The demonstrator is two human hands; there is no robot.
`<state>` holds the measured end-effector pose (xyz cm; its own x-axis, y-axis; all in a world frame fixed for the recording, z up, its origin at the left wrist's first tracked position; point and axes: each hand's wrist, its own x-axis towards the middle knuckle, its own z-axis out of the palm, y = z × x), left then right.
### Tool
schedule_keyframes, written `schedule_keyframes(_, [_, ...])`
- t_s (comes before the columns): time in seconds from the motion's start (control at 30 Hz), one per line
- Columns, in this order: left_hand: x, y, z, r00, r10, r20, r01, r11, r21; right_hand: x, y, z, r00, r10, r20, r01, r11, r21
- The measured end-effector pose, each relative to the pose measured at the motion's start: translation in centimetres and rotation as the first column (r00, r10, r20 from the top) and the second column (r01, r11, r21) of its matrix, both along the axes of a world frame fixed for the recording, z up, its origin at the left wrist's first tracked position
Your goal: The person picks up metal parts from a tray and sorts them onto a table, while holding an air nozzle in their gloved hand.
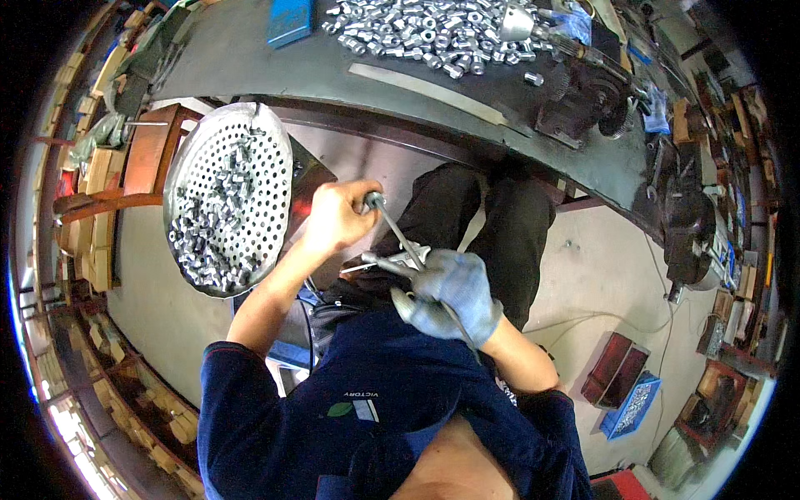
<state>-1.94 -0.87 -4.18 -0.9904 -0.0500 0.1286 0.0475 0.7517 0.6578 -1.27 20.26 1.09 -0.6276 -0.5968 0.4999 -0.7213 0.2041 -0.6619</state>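
Left hand, bare, center of frame: fingers curled, pinching a small metal fitting at the fingertips. Right hand, gloved, just below and right of it: fingers wrapped round a thin metal rod.

Key relation: rod's long axis is a diagonal, upper left to lower right. Upper-left end is at the fitting; lower-right end sticks out past the glove, toward the shirt. So the fitting lies up and left of the right hand, along the rod's line. Left hand is nearer to it, in fact on it. Can't tell if the fitting sits on the rod or only touches its end. Rod points at the fitting and left hand. Fitting's own axis: mostly hidden by fingers, can't call it.

A light metal piece shows at the glove's fingers, shape unclear.

Around: perforated metal bowl left of the left hand, dark fittings heaped in its lower part. Counter across the top, carrying a pile of shiny fittings and a flat strip.
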Motion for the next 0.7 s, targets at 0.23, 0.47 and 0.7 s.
schedule_keyframes(0.23, [-0.9, -1.3, 1.6, 0.989, 0.148, 0.018, -0.149, 0.987, 0.067, 0.7, 2.3, 0.6, 0.995, 0.07, 0.067, -0.064, 0.994, -0.089])
schedule_keyframes(0.47, [-4.2, -2.9, 1.8, 0.999, 0.021, -0.036, -0.019, 0.998, 0.053, 1.0, 2.5, -0.4, 0.991, 0.04, 0.127, -0.025, 0.993, -0.112])
schedule_keyframes(0.7, [-17.2, -6.6, 4.0, 0.995, 0.098, 0.006, -0.092, 0.907, 0.412, 1.1, 3.4, -0.9, 0.984, -0.026, 0.176, 0.05, 0.99, -0.132])
